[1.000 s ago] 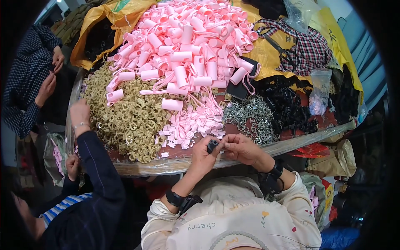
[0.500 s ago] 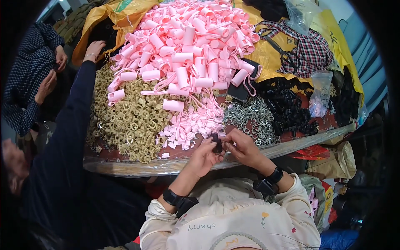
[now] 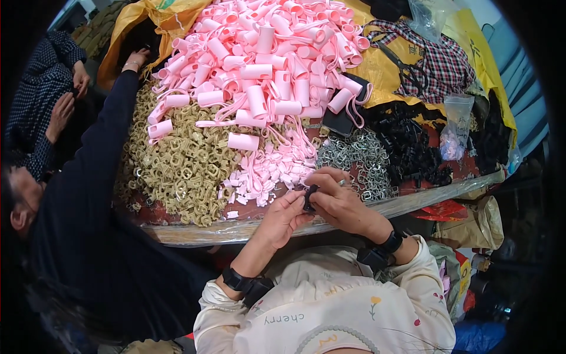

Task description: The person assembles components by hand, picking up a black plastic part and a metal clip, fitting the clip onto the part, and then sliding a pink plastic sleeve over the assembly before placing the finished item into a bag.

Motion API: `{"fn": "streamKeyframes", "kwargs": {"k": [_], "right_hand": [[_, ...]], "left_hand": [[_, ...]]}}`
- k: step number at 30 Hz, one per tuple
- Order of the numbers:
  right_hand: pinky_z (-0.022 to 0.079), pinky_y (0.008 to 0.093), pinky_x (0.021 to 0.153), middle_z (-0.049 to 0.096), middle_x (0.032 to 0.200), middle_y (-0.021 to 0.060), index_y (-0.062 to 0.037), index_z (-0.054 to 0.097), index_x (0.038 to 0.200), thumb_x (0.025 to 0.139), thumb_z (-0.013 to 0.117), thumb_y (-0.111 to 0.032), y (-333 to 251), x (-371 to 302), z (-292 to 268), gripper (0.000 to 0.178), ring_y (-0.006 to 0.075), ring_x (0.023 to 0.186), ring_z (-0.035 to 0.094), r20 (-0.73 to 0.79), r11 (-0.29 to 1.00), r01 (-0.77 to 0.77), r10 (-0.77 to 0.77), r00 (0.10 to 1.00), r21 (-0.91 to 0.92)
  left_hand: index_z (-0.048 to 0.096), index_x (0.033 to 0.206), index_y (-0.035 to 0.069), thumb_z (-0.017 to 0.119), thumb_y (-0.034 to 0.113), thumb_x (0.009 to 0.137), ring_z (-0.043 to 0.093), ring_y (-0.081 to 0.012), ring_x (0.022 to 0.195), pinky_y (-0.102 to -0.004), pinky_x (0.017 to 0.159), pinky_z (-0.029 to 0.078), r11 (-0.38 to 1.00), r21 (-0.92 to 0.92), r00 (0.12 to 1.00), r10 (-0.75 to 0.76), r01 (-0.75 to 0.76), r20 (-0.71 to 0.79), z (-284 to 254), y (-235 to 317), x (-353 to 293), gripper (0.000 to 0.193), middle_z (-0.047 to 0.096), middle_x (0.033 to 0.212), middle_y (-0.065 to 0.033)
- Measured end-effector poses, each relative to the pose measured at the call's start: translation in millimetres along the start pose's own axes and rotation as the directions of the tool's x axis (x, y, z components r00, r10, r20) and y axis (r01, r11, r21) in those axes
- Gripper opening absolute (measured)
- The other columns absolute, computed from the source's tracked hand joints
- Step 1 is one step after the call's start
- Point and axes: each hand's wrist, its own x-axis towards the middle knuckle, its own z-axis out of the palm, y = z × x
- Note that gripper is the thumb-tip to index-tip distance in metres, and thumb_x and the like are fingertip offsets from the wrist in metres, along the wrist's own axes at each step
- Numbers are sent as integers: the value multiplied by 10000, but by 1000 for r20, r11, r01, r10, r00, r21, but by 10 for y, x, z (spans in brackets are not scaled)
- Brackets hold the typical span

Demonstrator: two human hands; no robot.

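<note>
Black clip: small black plastic clip piece, sitting right between my two hands, just above the near edge of the wooden worktable.
Right hand: my right hand is curling over the black clip piece from the right side, fingers bent down tight around it, thumb tucking underneath.
Left hand: my left hand is coming up from below-left, fingertips pressing against the piece's left face, fingers narrow and pinching.
Which way it is lying: the piece is lying up and to the right of my left fingertips, and just left of my right palm; both hands are touching it, the right one covering more of it.
Long axis: it is looking roughly upright, tilting a little toward the pile; most of it is hidden, so I cannot tell exactly.
Nearest stock: the heap of silver metal wire rings is lying just beyond my right knuckles; the black plastic parts are lying further right.
Beyond: flat pink plastic strips just ahead of my left hand, pink plastic tubes piling up behind, tan plastic buckles to the left.
Neighbour: another person's dark sleeve is reaching across the tan buckles, well apart from my hands.
</note>
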Motion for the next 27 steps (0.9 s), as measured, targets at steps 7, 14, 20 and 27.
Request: {"fn": "streamKeyframes", "kwargs": {"k": [7, 14, 20, 27], "right_hand": [[295, 363, 808, 470, 972, 66, -55, 505, 680, 621, 590, -63, 56, 15, 70, 104, 248, 977, 442, 36, 1000, -11, 11, 999, 18], [296, 366, 804, 487, 921, 33, -73, 505, 629, 568, 608, -71, 71, -4, 60, 120, 237, 972, 440, 102, 997, -63, 59, 993, 39], [315, 368, 790, 497, 901, 26, -79, 528, 643, 579, 609, -66, 161, 4, 143, 104, 237, 954, 449, 32, 996, -65, 63, 998, 65], [384, 338, 690, 511, 866, 64, -69, 539, 751, 602, 601, -67, 523, -111, 9, 161, 256, 841, 489, -166, 979, -205, 204, 965, 6]], "left_hand": [[451, 1124, -25, 452, 92, 854, 542, -121, 865, -257, 767, 469, 974, 228, 991, 27, 4, -134, 76, -10, -40, 294, 529, 1029, -68], [452, 1115, -45, 465, 82, 847, 542, -127, 880, -261, 767, 473, 943, 332, 988, 28, 24, -152, 128, -43, -48, 297, 525, 1042, -89], [463, 1099, -37, 464, 72, 843, 549, -133, 866, -253, 764, 473, 972, 229, 986, -18, 57, -167, 37, 6, 23, 278, 546, 994, -85], [472, 1071, -33, 476, 80, 836, 568, -179, 871, -255, 777, 469, 999, 35, 1000, -12, 13, -10, -95, 84, 114, 260, 562, 961, -105]]}}
